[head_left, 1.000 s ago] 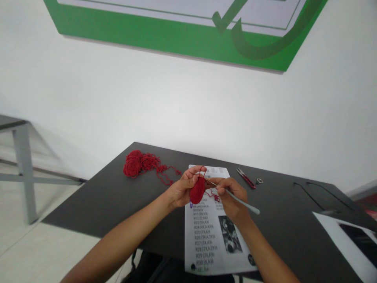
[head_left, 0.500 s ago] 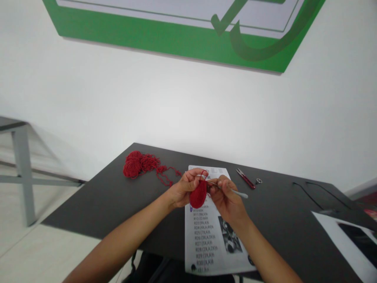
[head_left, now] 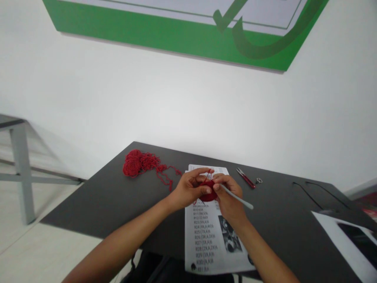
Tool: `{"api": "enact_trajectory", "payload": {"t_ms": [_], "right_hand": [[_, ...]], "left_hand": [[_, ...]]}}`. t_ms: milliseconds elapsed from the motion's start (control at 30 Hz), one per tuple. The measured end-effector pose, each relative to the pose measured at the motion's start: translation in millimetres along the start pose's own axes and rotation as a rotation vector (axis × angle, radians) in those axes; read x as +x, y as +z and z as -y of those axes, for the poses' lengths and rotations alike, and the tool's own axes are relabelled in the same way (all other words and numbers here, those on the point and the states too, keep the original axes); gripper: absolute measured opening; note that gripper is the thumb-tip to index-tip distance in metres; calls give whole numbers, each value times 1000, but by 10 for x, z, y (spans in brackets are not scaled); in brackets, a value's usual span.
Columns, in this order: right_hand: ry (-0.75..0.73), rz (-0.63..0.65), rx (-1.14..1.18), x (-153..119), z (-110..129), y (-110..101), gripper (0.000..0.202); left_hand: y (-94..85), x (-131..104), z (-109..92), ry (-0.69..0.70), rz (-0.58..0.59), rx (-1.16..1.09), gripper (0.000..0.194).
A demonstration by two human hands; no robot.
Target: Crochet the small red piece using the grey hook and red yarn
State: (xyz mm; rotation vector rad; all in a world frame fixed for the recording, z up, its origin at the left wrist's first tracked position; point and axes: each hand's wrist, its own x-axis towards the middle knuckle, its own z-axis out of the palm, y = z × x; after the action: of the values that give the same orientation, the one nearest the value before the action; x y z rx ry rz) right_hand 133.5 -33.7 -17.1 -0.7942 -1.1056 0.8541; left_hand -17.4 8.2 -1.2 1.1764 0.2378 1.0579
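Between both hands is a small red crocheted piece [head_left: 209,195], held above a printed pattern sheet [head_left: 203,243]. My left hand [head_left: 191,188] pinches its left side, thumb in front, with a strand of red yarn running over the raised index finger. My right hand [head_left: 231,193] grips a crochet hook [head_left: 240,199], its grey handle slanting down to the right. The hook's tip is hidden at the red piece. The right thumb and fingers touch the piece's right edge.
Loose red yarn [head_left: 134,163] lies on the dark table [head_left: 123,208] at the back left. Red-handled snips [head_left: 246,179] with a ring rest behind my right hand. Dark glasses [head_left: 312,196] and a white sheet with a black device [head_left: 357,237] are at the right.
The red piece has tipped from hanging upright to lying flatter between the hands. My right hand has closed in on it, and the hook handle now slopes more steeply downward.
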Motion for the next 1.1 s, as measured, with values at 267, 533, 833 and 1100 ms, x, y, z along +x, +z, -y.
{"api": "enact_trajectory", "payload": {"t_ms": [267, 533, 833, 1100], "right_hand": [[25, -33, 92, 22, 7, 23, 27], [24, 5, 2, -13, -48, -43, 23], [23, -66, -79, -17, -73, -82, 34], [-108, -91, -86, 28, -16, -95, 38]], "left_hand": [[36, 4, 25, 145, -128, 82, 47], [-3, 17, 35, 91, -139, -10, 46], [-10, 26, 55, 67, -112, -2, 53], [-14, 17, 58, 50, -127, 69, 58]]}}
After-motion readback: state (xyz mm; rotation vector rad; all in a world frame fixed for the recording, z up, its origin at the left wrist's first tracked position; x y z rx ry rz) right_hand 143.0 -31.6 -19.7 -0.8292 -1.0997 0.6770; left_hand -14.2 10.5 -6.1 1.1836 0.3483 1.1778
